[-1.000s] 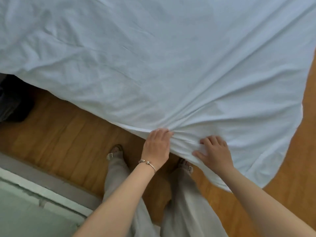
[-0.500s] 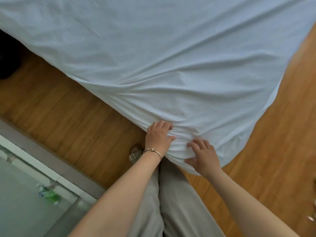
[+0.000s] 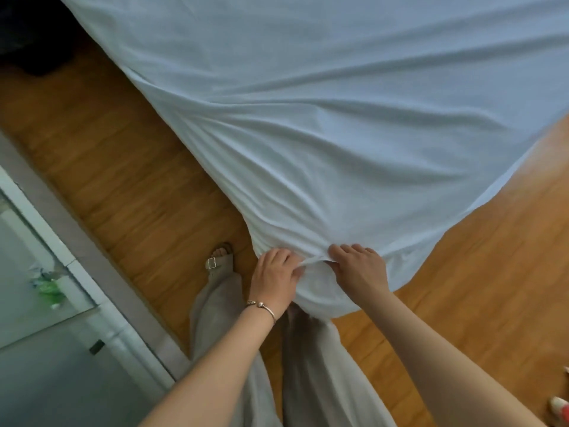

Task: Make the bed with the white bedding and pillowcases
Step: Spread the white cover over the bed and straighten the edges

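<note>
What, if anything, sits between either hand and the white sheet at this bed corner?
Nothing visible. The left hand and right hand both grip the white sheet directly at the gathered corner, their fingers curled into bunched fabric.

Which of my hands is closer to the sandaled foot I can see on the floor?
Left. Your left hand grips the white sheet at the bed corner, just right of the sandaled foot in this view. Your right hand grips the same bunched fabric farther right, beyond the left hand.
</note>
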Tool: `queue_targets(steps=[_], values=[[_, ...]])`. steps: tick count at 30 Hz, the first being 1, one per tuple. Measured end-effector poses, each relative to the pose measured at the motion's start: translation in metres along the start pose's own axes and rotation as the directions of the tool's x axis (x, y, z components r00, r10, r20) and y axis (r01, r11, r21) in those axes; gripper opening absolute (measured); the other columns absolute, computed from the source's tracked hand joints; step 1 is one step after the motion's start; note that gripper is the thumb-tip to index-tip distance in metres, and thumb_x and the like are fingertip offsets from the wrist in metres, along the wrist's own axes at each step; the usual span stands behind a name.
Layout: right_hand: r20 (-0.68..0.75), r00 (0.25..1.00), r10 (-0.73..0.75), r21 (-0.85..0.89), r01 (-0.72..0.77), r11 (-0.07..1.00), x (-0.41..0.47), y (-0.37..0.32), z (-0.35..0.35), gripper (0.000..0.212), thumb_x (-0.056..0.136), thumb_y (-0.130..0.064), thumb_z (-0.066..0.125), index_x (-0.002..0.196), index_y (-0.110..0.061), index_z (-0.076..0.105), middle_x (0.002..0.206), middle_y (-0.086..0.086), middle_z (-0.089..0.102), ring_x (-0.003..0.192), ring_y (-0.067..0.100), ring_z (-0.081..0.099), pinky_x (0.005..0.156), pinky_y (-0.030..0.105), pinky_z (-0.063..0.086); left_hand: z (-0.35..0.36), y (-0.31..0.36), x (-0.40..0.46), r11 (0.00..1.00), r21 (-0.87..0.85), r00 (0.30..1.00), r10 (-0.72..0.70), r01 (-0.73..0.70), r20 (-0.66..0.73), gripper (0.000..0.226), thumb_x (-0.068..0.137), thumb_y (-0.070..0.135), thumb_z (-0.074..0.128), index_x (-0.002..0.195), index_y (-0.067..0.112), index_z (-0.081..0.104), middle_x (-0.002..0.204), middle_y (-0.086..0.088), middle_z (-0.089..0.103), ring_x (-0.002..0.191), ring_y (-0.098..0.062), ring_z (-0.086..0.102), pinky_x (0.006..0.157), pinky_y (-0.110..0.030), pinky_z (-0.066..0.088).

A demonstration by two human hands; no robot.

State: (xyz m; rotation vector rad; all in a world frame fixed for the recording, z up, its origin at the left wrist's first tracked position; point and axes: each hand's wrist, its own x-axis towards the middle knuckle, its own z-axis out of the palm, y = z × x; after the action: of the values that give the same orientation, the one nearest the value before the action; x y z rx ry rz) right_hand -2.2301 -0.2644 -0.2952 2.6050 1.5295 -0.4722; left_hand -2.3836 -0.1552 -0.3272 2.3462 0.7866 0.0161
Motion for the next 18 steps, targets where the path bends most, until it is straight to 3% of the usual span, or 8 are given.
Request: queue_targets(steps=[3,5,7,9,12,15,16,18], values=[[0.025,0.998,-0.064,0.09,0.062,0.994,0.008,0.005,0.002,0.029,0.099,-0.046,0.041,0.092,-0.02,0.052,0.066,-0.004,0.057,0.058,0.022,0.055,0.048,0.028,0.029,0.002,0.013,0.005,0.987,-0.097,0.988,-0.135,0.128,-0.073,0.028,0.097,0.032,0.044,0.086,0.015,0.062,0.082,0.001,0.062,0.081,-0.023,0.059,0.074,-0.035,0.049],[0.14,0.964,-0.226,0.098,0.214,0.972,0.0,0.008,0.008,0.047,0.094,-0.062,0.033,0.098,-0.019,0.052,0.074,-0.005,0.057,0.065,0.021,0.058,0.051,0.029,0.035,-0.001,0.016,0.007,0.984,-0.092,0.988,-0.145,0.15,0.059,0.03,0.098,0.038,0.046,0.083,0.015,0.055,0.08,0.003,0.059,0.081,-0.022,0.057,0.077,-0.037,0.045],[0.179,0.931,-0.319,0.063,0.313,0.948,-0.013,0.027,0.017,0.047,0.089,-0.063,0.047,0.104,-0.019,0.057,0.091,-0.003,0.061,0.082,0.021,0.06,0.061,0.032,0.045,-0.002,0.017,0.008,0.993,0.08,0.977,-0.101,0.087,0.188,0.044,0.087,0.062,0.05,0.093,0.019,0.057,0.089,0.008,0.058,0.087,-0.015,0.054,0.083,-0.034,0.042],[0.073,0.971,-0.226,-0.017,0.228,0.974,-0.025,0.056,0.023,0.03,0.084,-0.043,0.069,0.1,-0.017,0.063,0.098,0.001,0.061,0.09,0.028,0.06,0.074,0.039,0.047,0.0,0.013,0.006,0.982,0.188,0.979,-0.069,0.032,0.19,0.045,0.082,0.065,0.057,0.096,0.022,0.058,0.092,0.009,0.059,0.089,-0.015,0.053,0.083,-0.031,0.04],[-0.019,0.998,-0.064,-0.079,0.063,0.995,-0.036,0.087,0.021,0.012,0.086,-0.027,0.068,0.096,-0.02,0.067,0.095,0.0,0.062,0.091,0.029,0.058,0.086,0.041,0.044,0.009,0.015,-0.003,0.971,0.18,0.98,0.177,-0.158,-0.094,0.015,0.079,0.026,0.074,0.085,0.015,0.066,0.084,0.0,0.06,0.079,-0.023,0.057,0.071,-0.032,0.044],[0.002,0.998,-0.059,-0.028,0.059,0.998,-0.028,0.081,0.01,0.02,0.102,-0.033,0.041,0.098,-0.021,0.057,0.084,-0.004,0.06,0.084,0.024,0.056,0.073,0.035,0.041,0.021,0.033,-0.005,0.912,0.183,0.908,0.395,-0.368,-0.14,0.017,0.088,0.027,0.057,0.082,0.013,0.066,0.078,-0.001,0.059,0.069,-0.02,0.055,0.064,-0.032,0.048],[0.038,0.997,-0.061,-0.024,0.062,0.998,-0.023,0.076,0.003,0.023,0.103,-0.035,0.035,0.097,-0.021,0.053,0.078,-0.004,0.057,0.077,0.024,0.054,0.067,0.035,0.039,0.022,0.044,-0.007,0.929,0.162,0.932,0.35,-0.333,-0.093,0.026,0.092,0.032,0.049,0.082,0.012,0.063,0.077,-0.002,0.059,0.068,-0.02,0.055,0.062,-0.031,0.048],[0.144,0.984,-0.106,-0.041,0.113,0.993,-0.022,0.072,-0.003,0.027,0.104,-0.039,0.028,0.098,-0.022,0.048,0.071,-0.003,0.05,0.071,0.025,0.054,0.06,0.033,0.038,0.022,0.06,-0.009,0.997,0.069,0.997,0.042,-0.046,0.063,0.036,0.101,0.04,0.038,0.082,0.013,0.053,0.083,-0.004,0.06,0.077,-0.025,0.057,0.063,-0.032,0.041]])
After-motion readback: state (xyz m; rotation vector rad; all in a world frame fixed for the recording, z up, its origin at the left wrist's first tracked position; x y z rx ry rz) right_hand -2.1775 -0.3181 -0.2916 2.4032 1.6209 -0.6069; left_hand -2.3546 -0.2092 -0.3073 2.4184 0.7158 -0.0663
